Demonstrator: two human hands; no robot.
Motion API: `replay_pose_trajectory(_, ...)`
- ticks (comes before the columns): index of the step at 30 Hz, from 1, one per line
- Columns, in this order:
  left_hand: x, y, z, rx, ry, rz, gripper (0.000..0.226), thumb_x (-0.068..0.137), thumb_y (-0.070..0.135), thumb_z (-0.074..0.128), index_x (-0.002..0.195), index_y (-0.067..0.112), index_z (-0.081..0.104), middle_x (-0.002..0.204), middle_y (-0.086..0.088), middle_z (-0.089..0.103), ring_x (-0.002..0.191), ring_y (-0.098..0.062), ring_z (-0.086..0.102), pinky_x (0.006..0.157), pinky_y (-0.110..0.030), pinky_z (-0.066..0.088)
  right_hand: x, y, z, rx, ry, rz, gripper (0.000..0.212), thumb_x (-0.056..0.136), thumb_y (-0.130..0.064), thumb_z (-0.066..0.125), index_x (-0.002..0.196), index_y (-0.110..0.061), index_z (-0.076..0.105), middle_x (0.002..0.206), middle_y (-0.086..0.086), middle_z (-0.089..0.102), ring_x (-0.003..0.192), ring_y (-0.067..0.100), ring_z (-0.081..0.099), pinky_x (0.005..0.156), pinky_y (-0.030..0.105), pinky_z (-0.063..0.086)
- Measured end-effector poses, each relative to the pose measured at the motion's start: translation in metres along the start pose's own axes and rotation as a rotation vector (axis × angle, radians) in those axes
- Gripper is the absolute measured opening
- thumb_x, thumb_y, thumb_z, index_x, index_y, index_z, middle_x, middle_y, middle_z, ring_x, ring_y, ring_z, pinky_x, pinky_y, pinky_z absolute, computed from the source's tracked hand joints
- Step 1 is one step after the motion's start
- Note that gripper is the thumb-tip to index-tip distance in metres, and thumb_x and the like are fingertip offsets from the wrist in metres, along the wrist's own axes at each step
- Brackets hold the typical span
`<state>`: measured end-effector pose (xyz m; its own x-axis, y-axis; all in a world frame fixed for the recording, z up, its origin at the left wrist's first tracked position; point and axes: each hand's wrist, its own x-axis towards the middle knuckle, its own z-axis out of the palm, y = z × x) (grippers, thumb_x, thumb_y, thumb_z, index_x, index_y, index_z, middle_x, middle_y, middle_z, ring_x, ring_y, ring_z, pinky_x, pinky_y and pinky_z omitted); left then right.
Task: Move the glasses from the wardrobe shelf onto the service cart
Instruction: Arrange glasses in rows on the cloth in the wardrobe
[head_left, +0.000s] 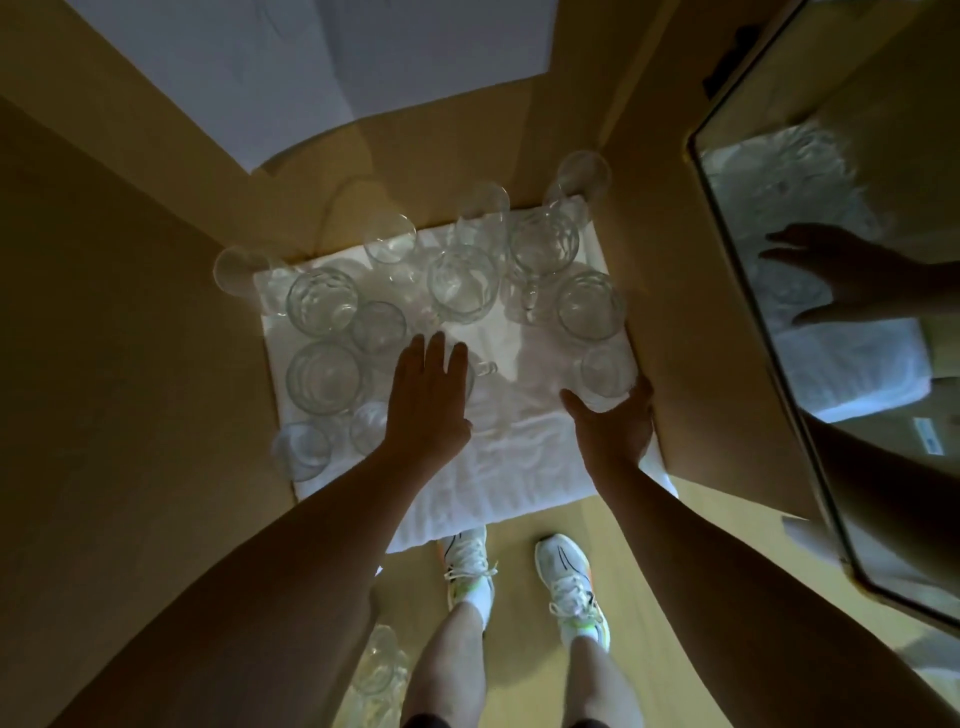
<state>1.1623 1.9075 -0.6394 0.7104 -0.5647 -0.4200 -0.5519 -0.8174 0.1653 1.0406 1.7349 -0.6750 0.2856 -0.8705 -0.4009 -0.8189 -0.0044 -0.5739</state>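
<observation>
Several clear glasses stand on a white towel (519, 467) that covers the wardrobe shelf. Among them are wide tumblers (322, 299) on the left, a large round glass (462, 283) in the middle and tall ones (543, 241) at the back. My left hand (428, 400) reaches in with straight fingers over a glass mug, whose handle (485, 369) shows beside my fingers. My right hand (610, 421) cups a small glass (605, 371) at the towel's right edge, thumb on its left and fingers on its right. The service cart is out of sight.
Brown wardrobe walls (130, 364) close in the shelf on the left, back and right. A mirror (831, 312) on the right reflects my hand and the towel. More glassware (379, 665) shows low by my left leg. My white shoes (566, 577) stand on the wooden floor.
</observation>
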Motion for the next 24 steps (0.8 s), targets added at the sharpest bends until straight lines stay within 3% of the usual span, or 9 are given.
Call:
replay_pose_trajectory(4, 0.013, -0.006, 0.001, 0.056, -0.040, 0.017, 0.091, 0.086, 0.017, 0.070, 0.159, 0.012, 0.015, 0.165, -0.021, 0.014, 0.153, -0.042, 0.010, 0.126, -0.045, 0.014, 0.009, 0.000, 0.005, 0.065, 0.010, -0.026, 0.111, 0.061, -0.040, 0.096, 0.150, -0.010, 0.038, 0.144, 0.011, 0.054, 0.131, 0.029, 0.052, 0.105, 0.030, 0.040)
replay_pose_trajectory(7, 0.016, -0.004, 0.002, 0.121, -0.046, 0.020, 0.087, 0.087, 0.012, 0.065, 0.159, 0.010, 0.016, 0.163, -0.024, 0.019, 0.151, -0.043, 0.017, 0.125, -0.045, 0.017, 0.011, 0.001, 0.008, 0.098, 0.031, -0.048, 0.107, 0.059, -0.033, 0.098, 0.147, -0.012, 0.042, 0.141, 0.008, 0.057, 0.128, 0.028, 0.053, 0.097, 0.024, 0.035)
replay_pose_trajectory(12, 0.017, 0.001, 0.004, 0.176, 0.011, 0.035, 0.075, 0.081, 0.010, 0.066, 0.148, 0.006, 0.033, 0.142, -0.021, 0.043, 0.132, -0.040, 0.041, 0.115, -0.043, 0.031, 0.015, 0.003, 0.006, 0.101, 0.054, -0.060, 0.096, 0.059, -0.034, 0.097, 0.140, -0.015, 0.050, 0.129, 0.006, 0.063, 0.114, 0.029, 0.061, 0.097, 0.042, 0.051)
replay_pose_trajectory(15, 0.020, -0.003, 0.003, 0.184, 0.021, 0.076, 0.073, 0.075, 0.010, 0.069, 0.142, 0.007, 0.042, 0.128, -0.016, 0.050, 0.117, -0.035, 0.050, 0.105, -0.041, 0.037, 0.013, 0.005, 0.002, 0.114, 0.069, -0.059, 0.093, 0.059, -0.037, 0.097, 0.138, -0.017, 0.053, 0.122, 0.000, 0.064, 0.111, 0.027, 0.063, 0.095, 0.041, 0.051)
replay_pose_trajectory(18, 0.016, -0.006, 0.002, 0.170, 0.009, 0.084, 0.079, 0.069, 0.014, 0.075, 0.141, 0.009, 0.043, 0.126, -0.013, 0.051, 0.115, -0.032, 0.051, 0.103, -0.039, 0.039, 0.007, 0.006, -0.003, 0.116, 0.051, -0.061, 0.093, 0.058, -0.039, 0.097, 0.137, -0.017, 0.055, 0.114, -0.004, 0.063, 0.106, 0.026, 0.064, 0.091, 0.040, 0.053)
replay_pose_trajectory(20, 0.011, -0.003, -0.001, 0.146, 0.014, 0.085, 0.081, 0.069, 0.016, 0.076, 0.142, 0.011, 0.042, 0.128, -0.013, 0.050, 0.115, -0.032, 0.050, 0.102, -0.039, 0.039, 0.001, 0.007, -0.008, 0.100, 0.016, -0.059, 0.095, 0.059, -0.040, 0.097, 0.140, -0.016, 0.053, 0.123, 0.001, 0.065, 0.110, 0.026, 0.063, 0.095, 0.044, 0.053)
replay_pose_trajectory(24, -0.003, 0.007, -0.016, 0.109, -0.005, 0.059, 0.090, 0.073, 0.028, 0.075, 0.151, 0.018, 0.030, 0.145, -0.012, 0.037, 0.129, -0.036, 0.040, 0.109, -0.052, 0.034, -0.016, 0.000, -0.021, 0.092, -0.035, -0.073, 0.098, 0.060, -0.040, 0.096, 0.143, -0.013, 0.051, 0.133, 0.004, 0.063, 0.118, 0.026, 0.061, 0.101, 0.047, 0.051)
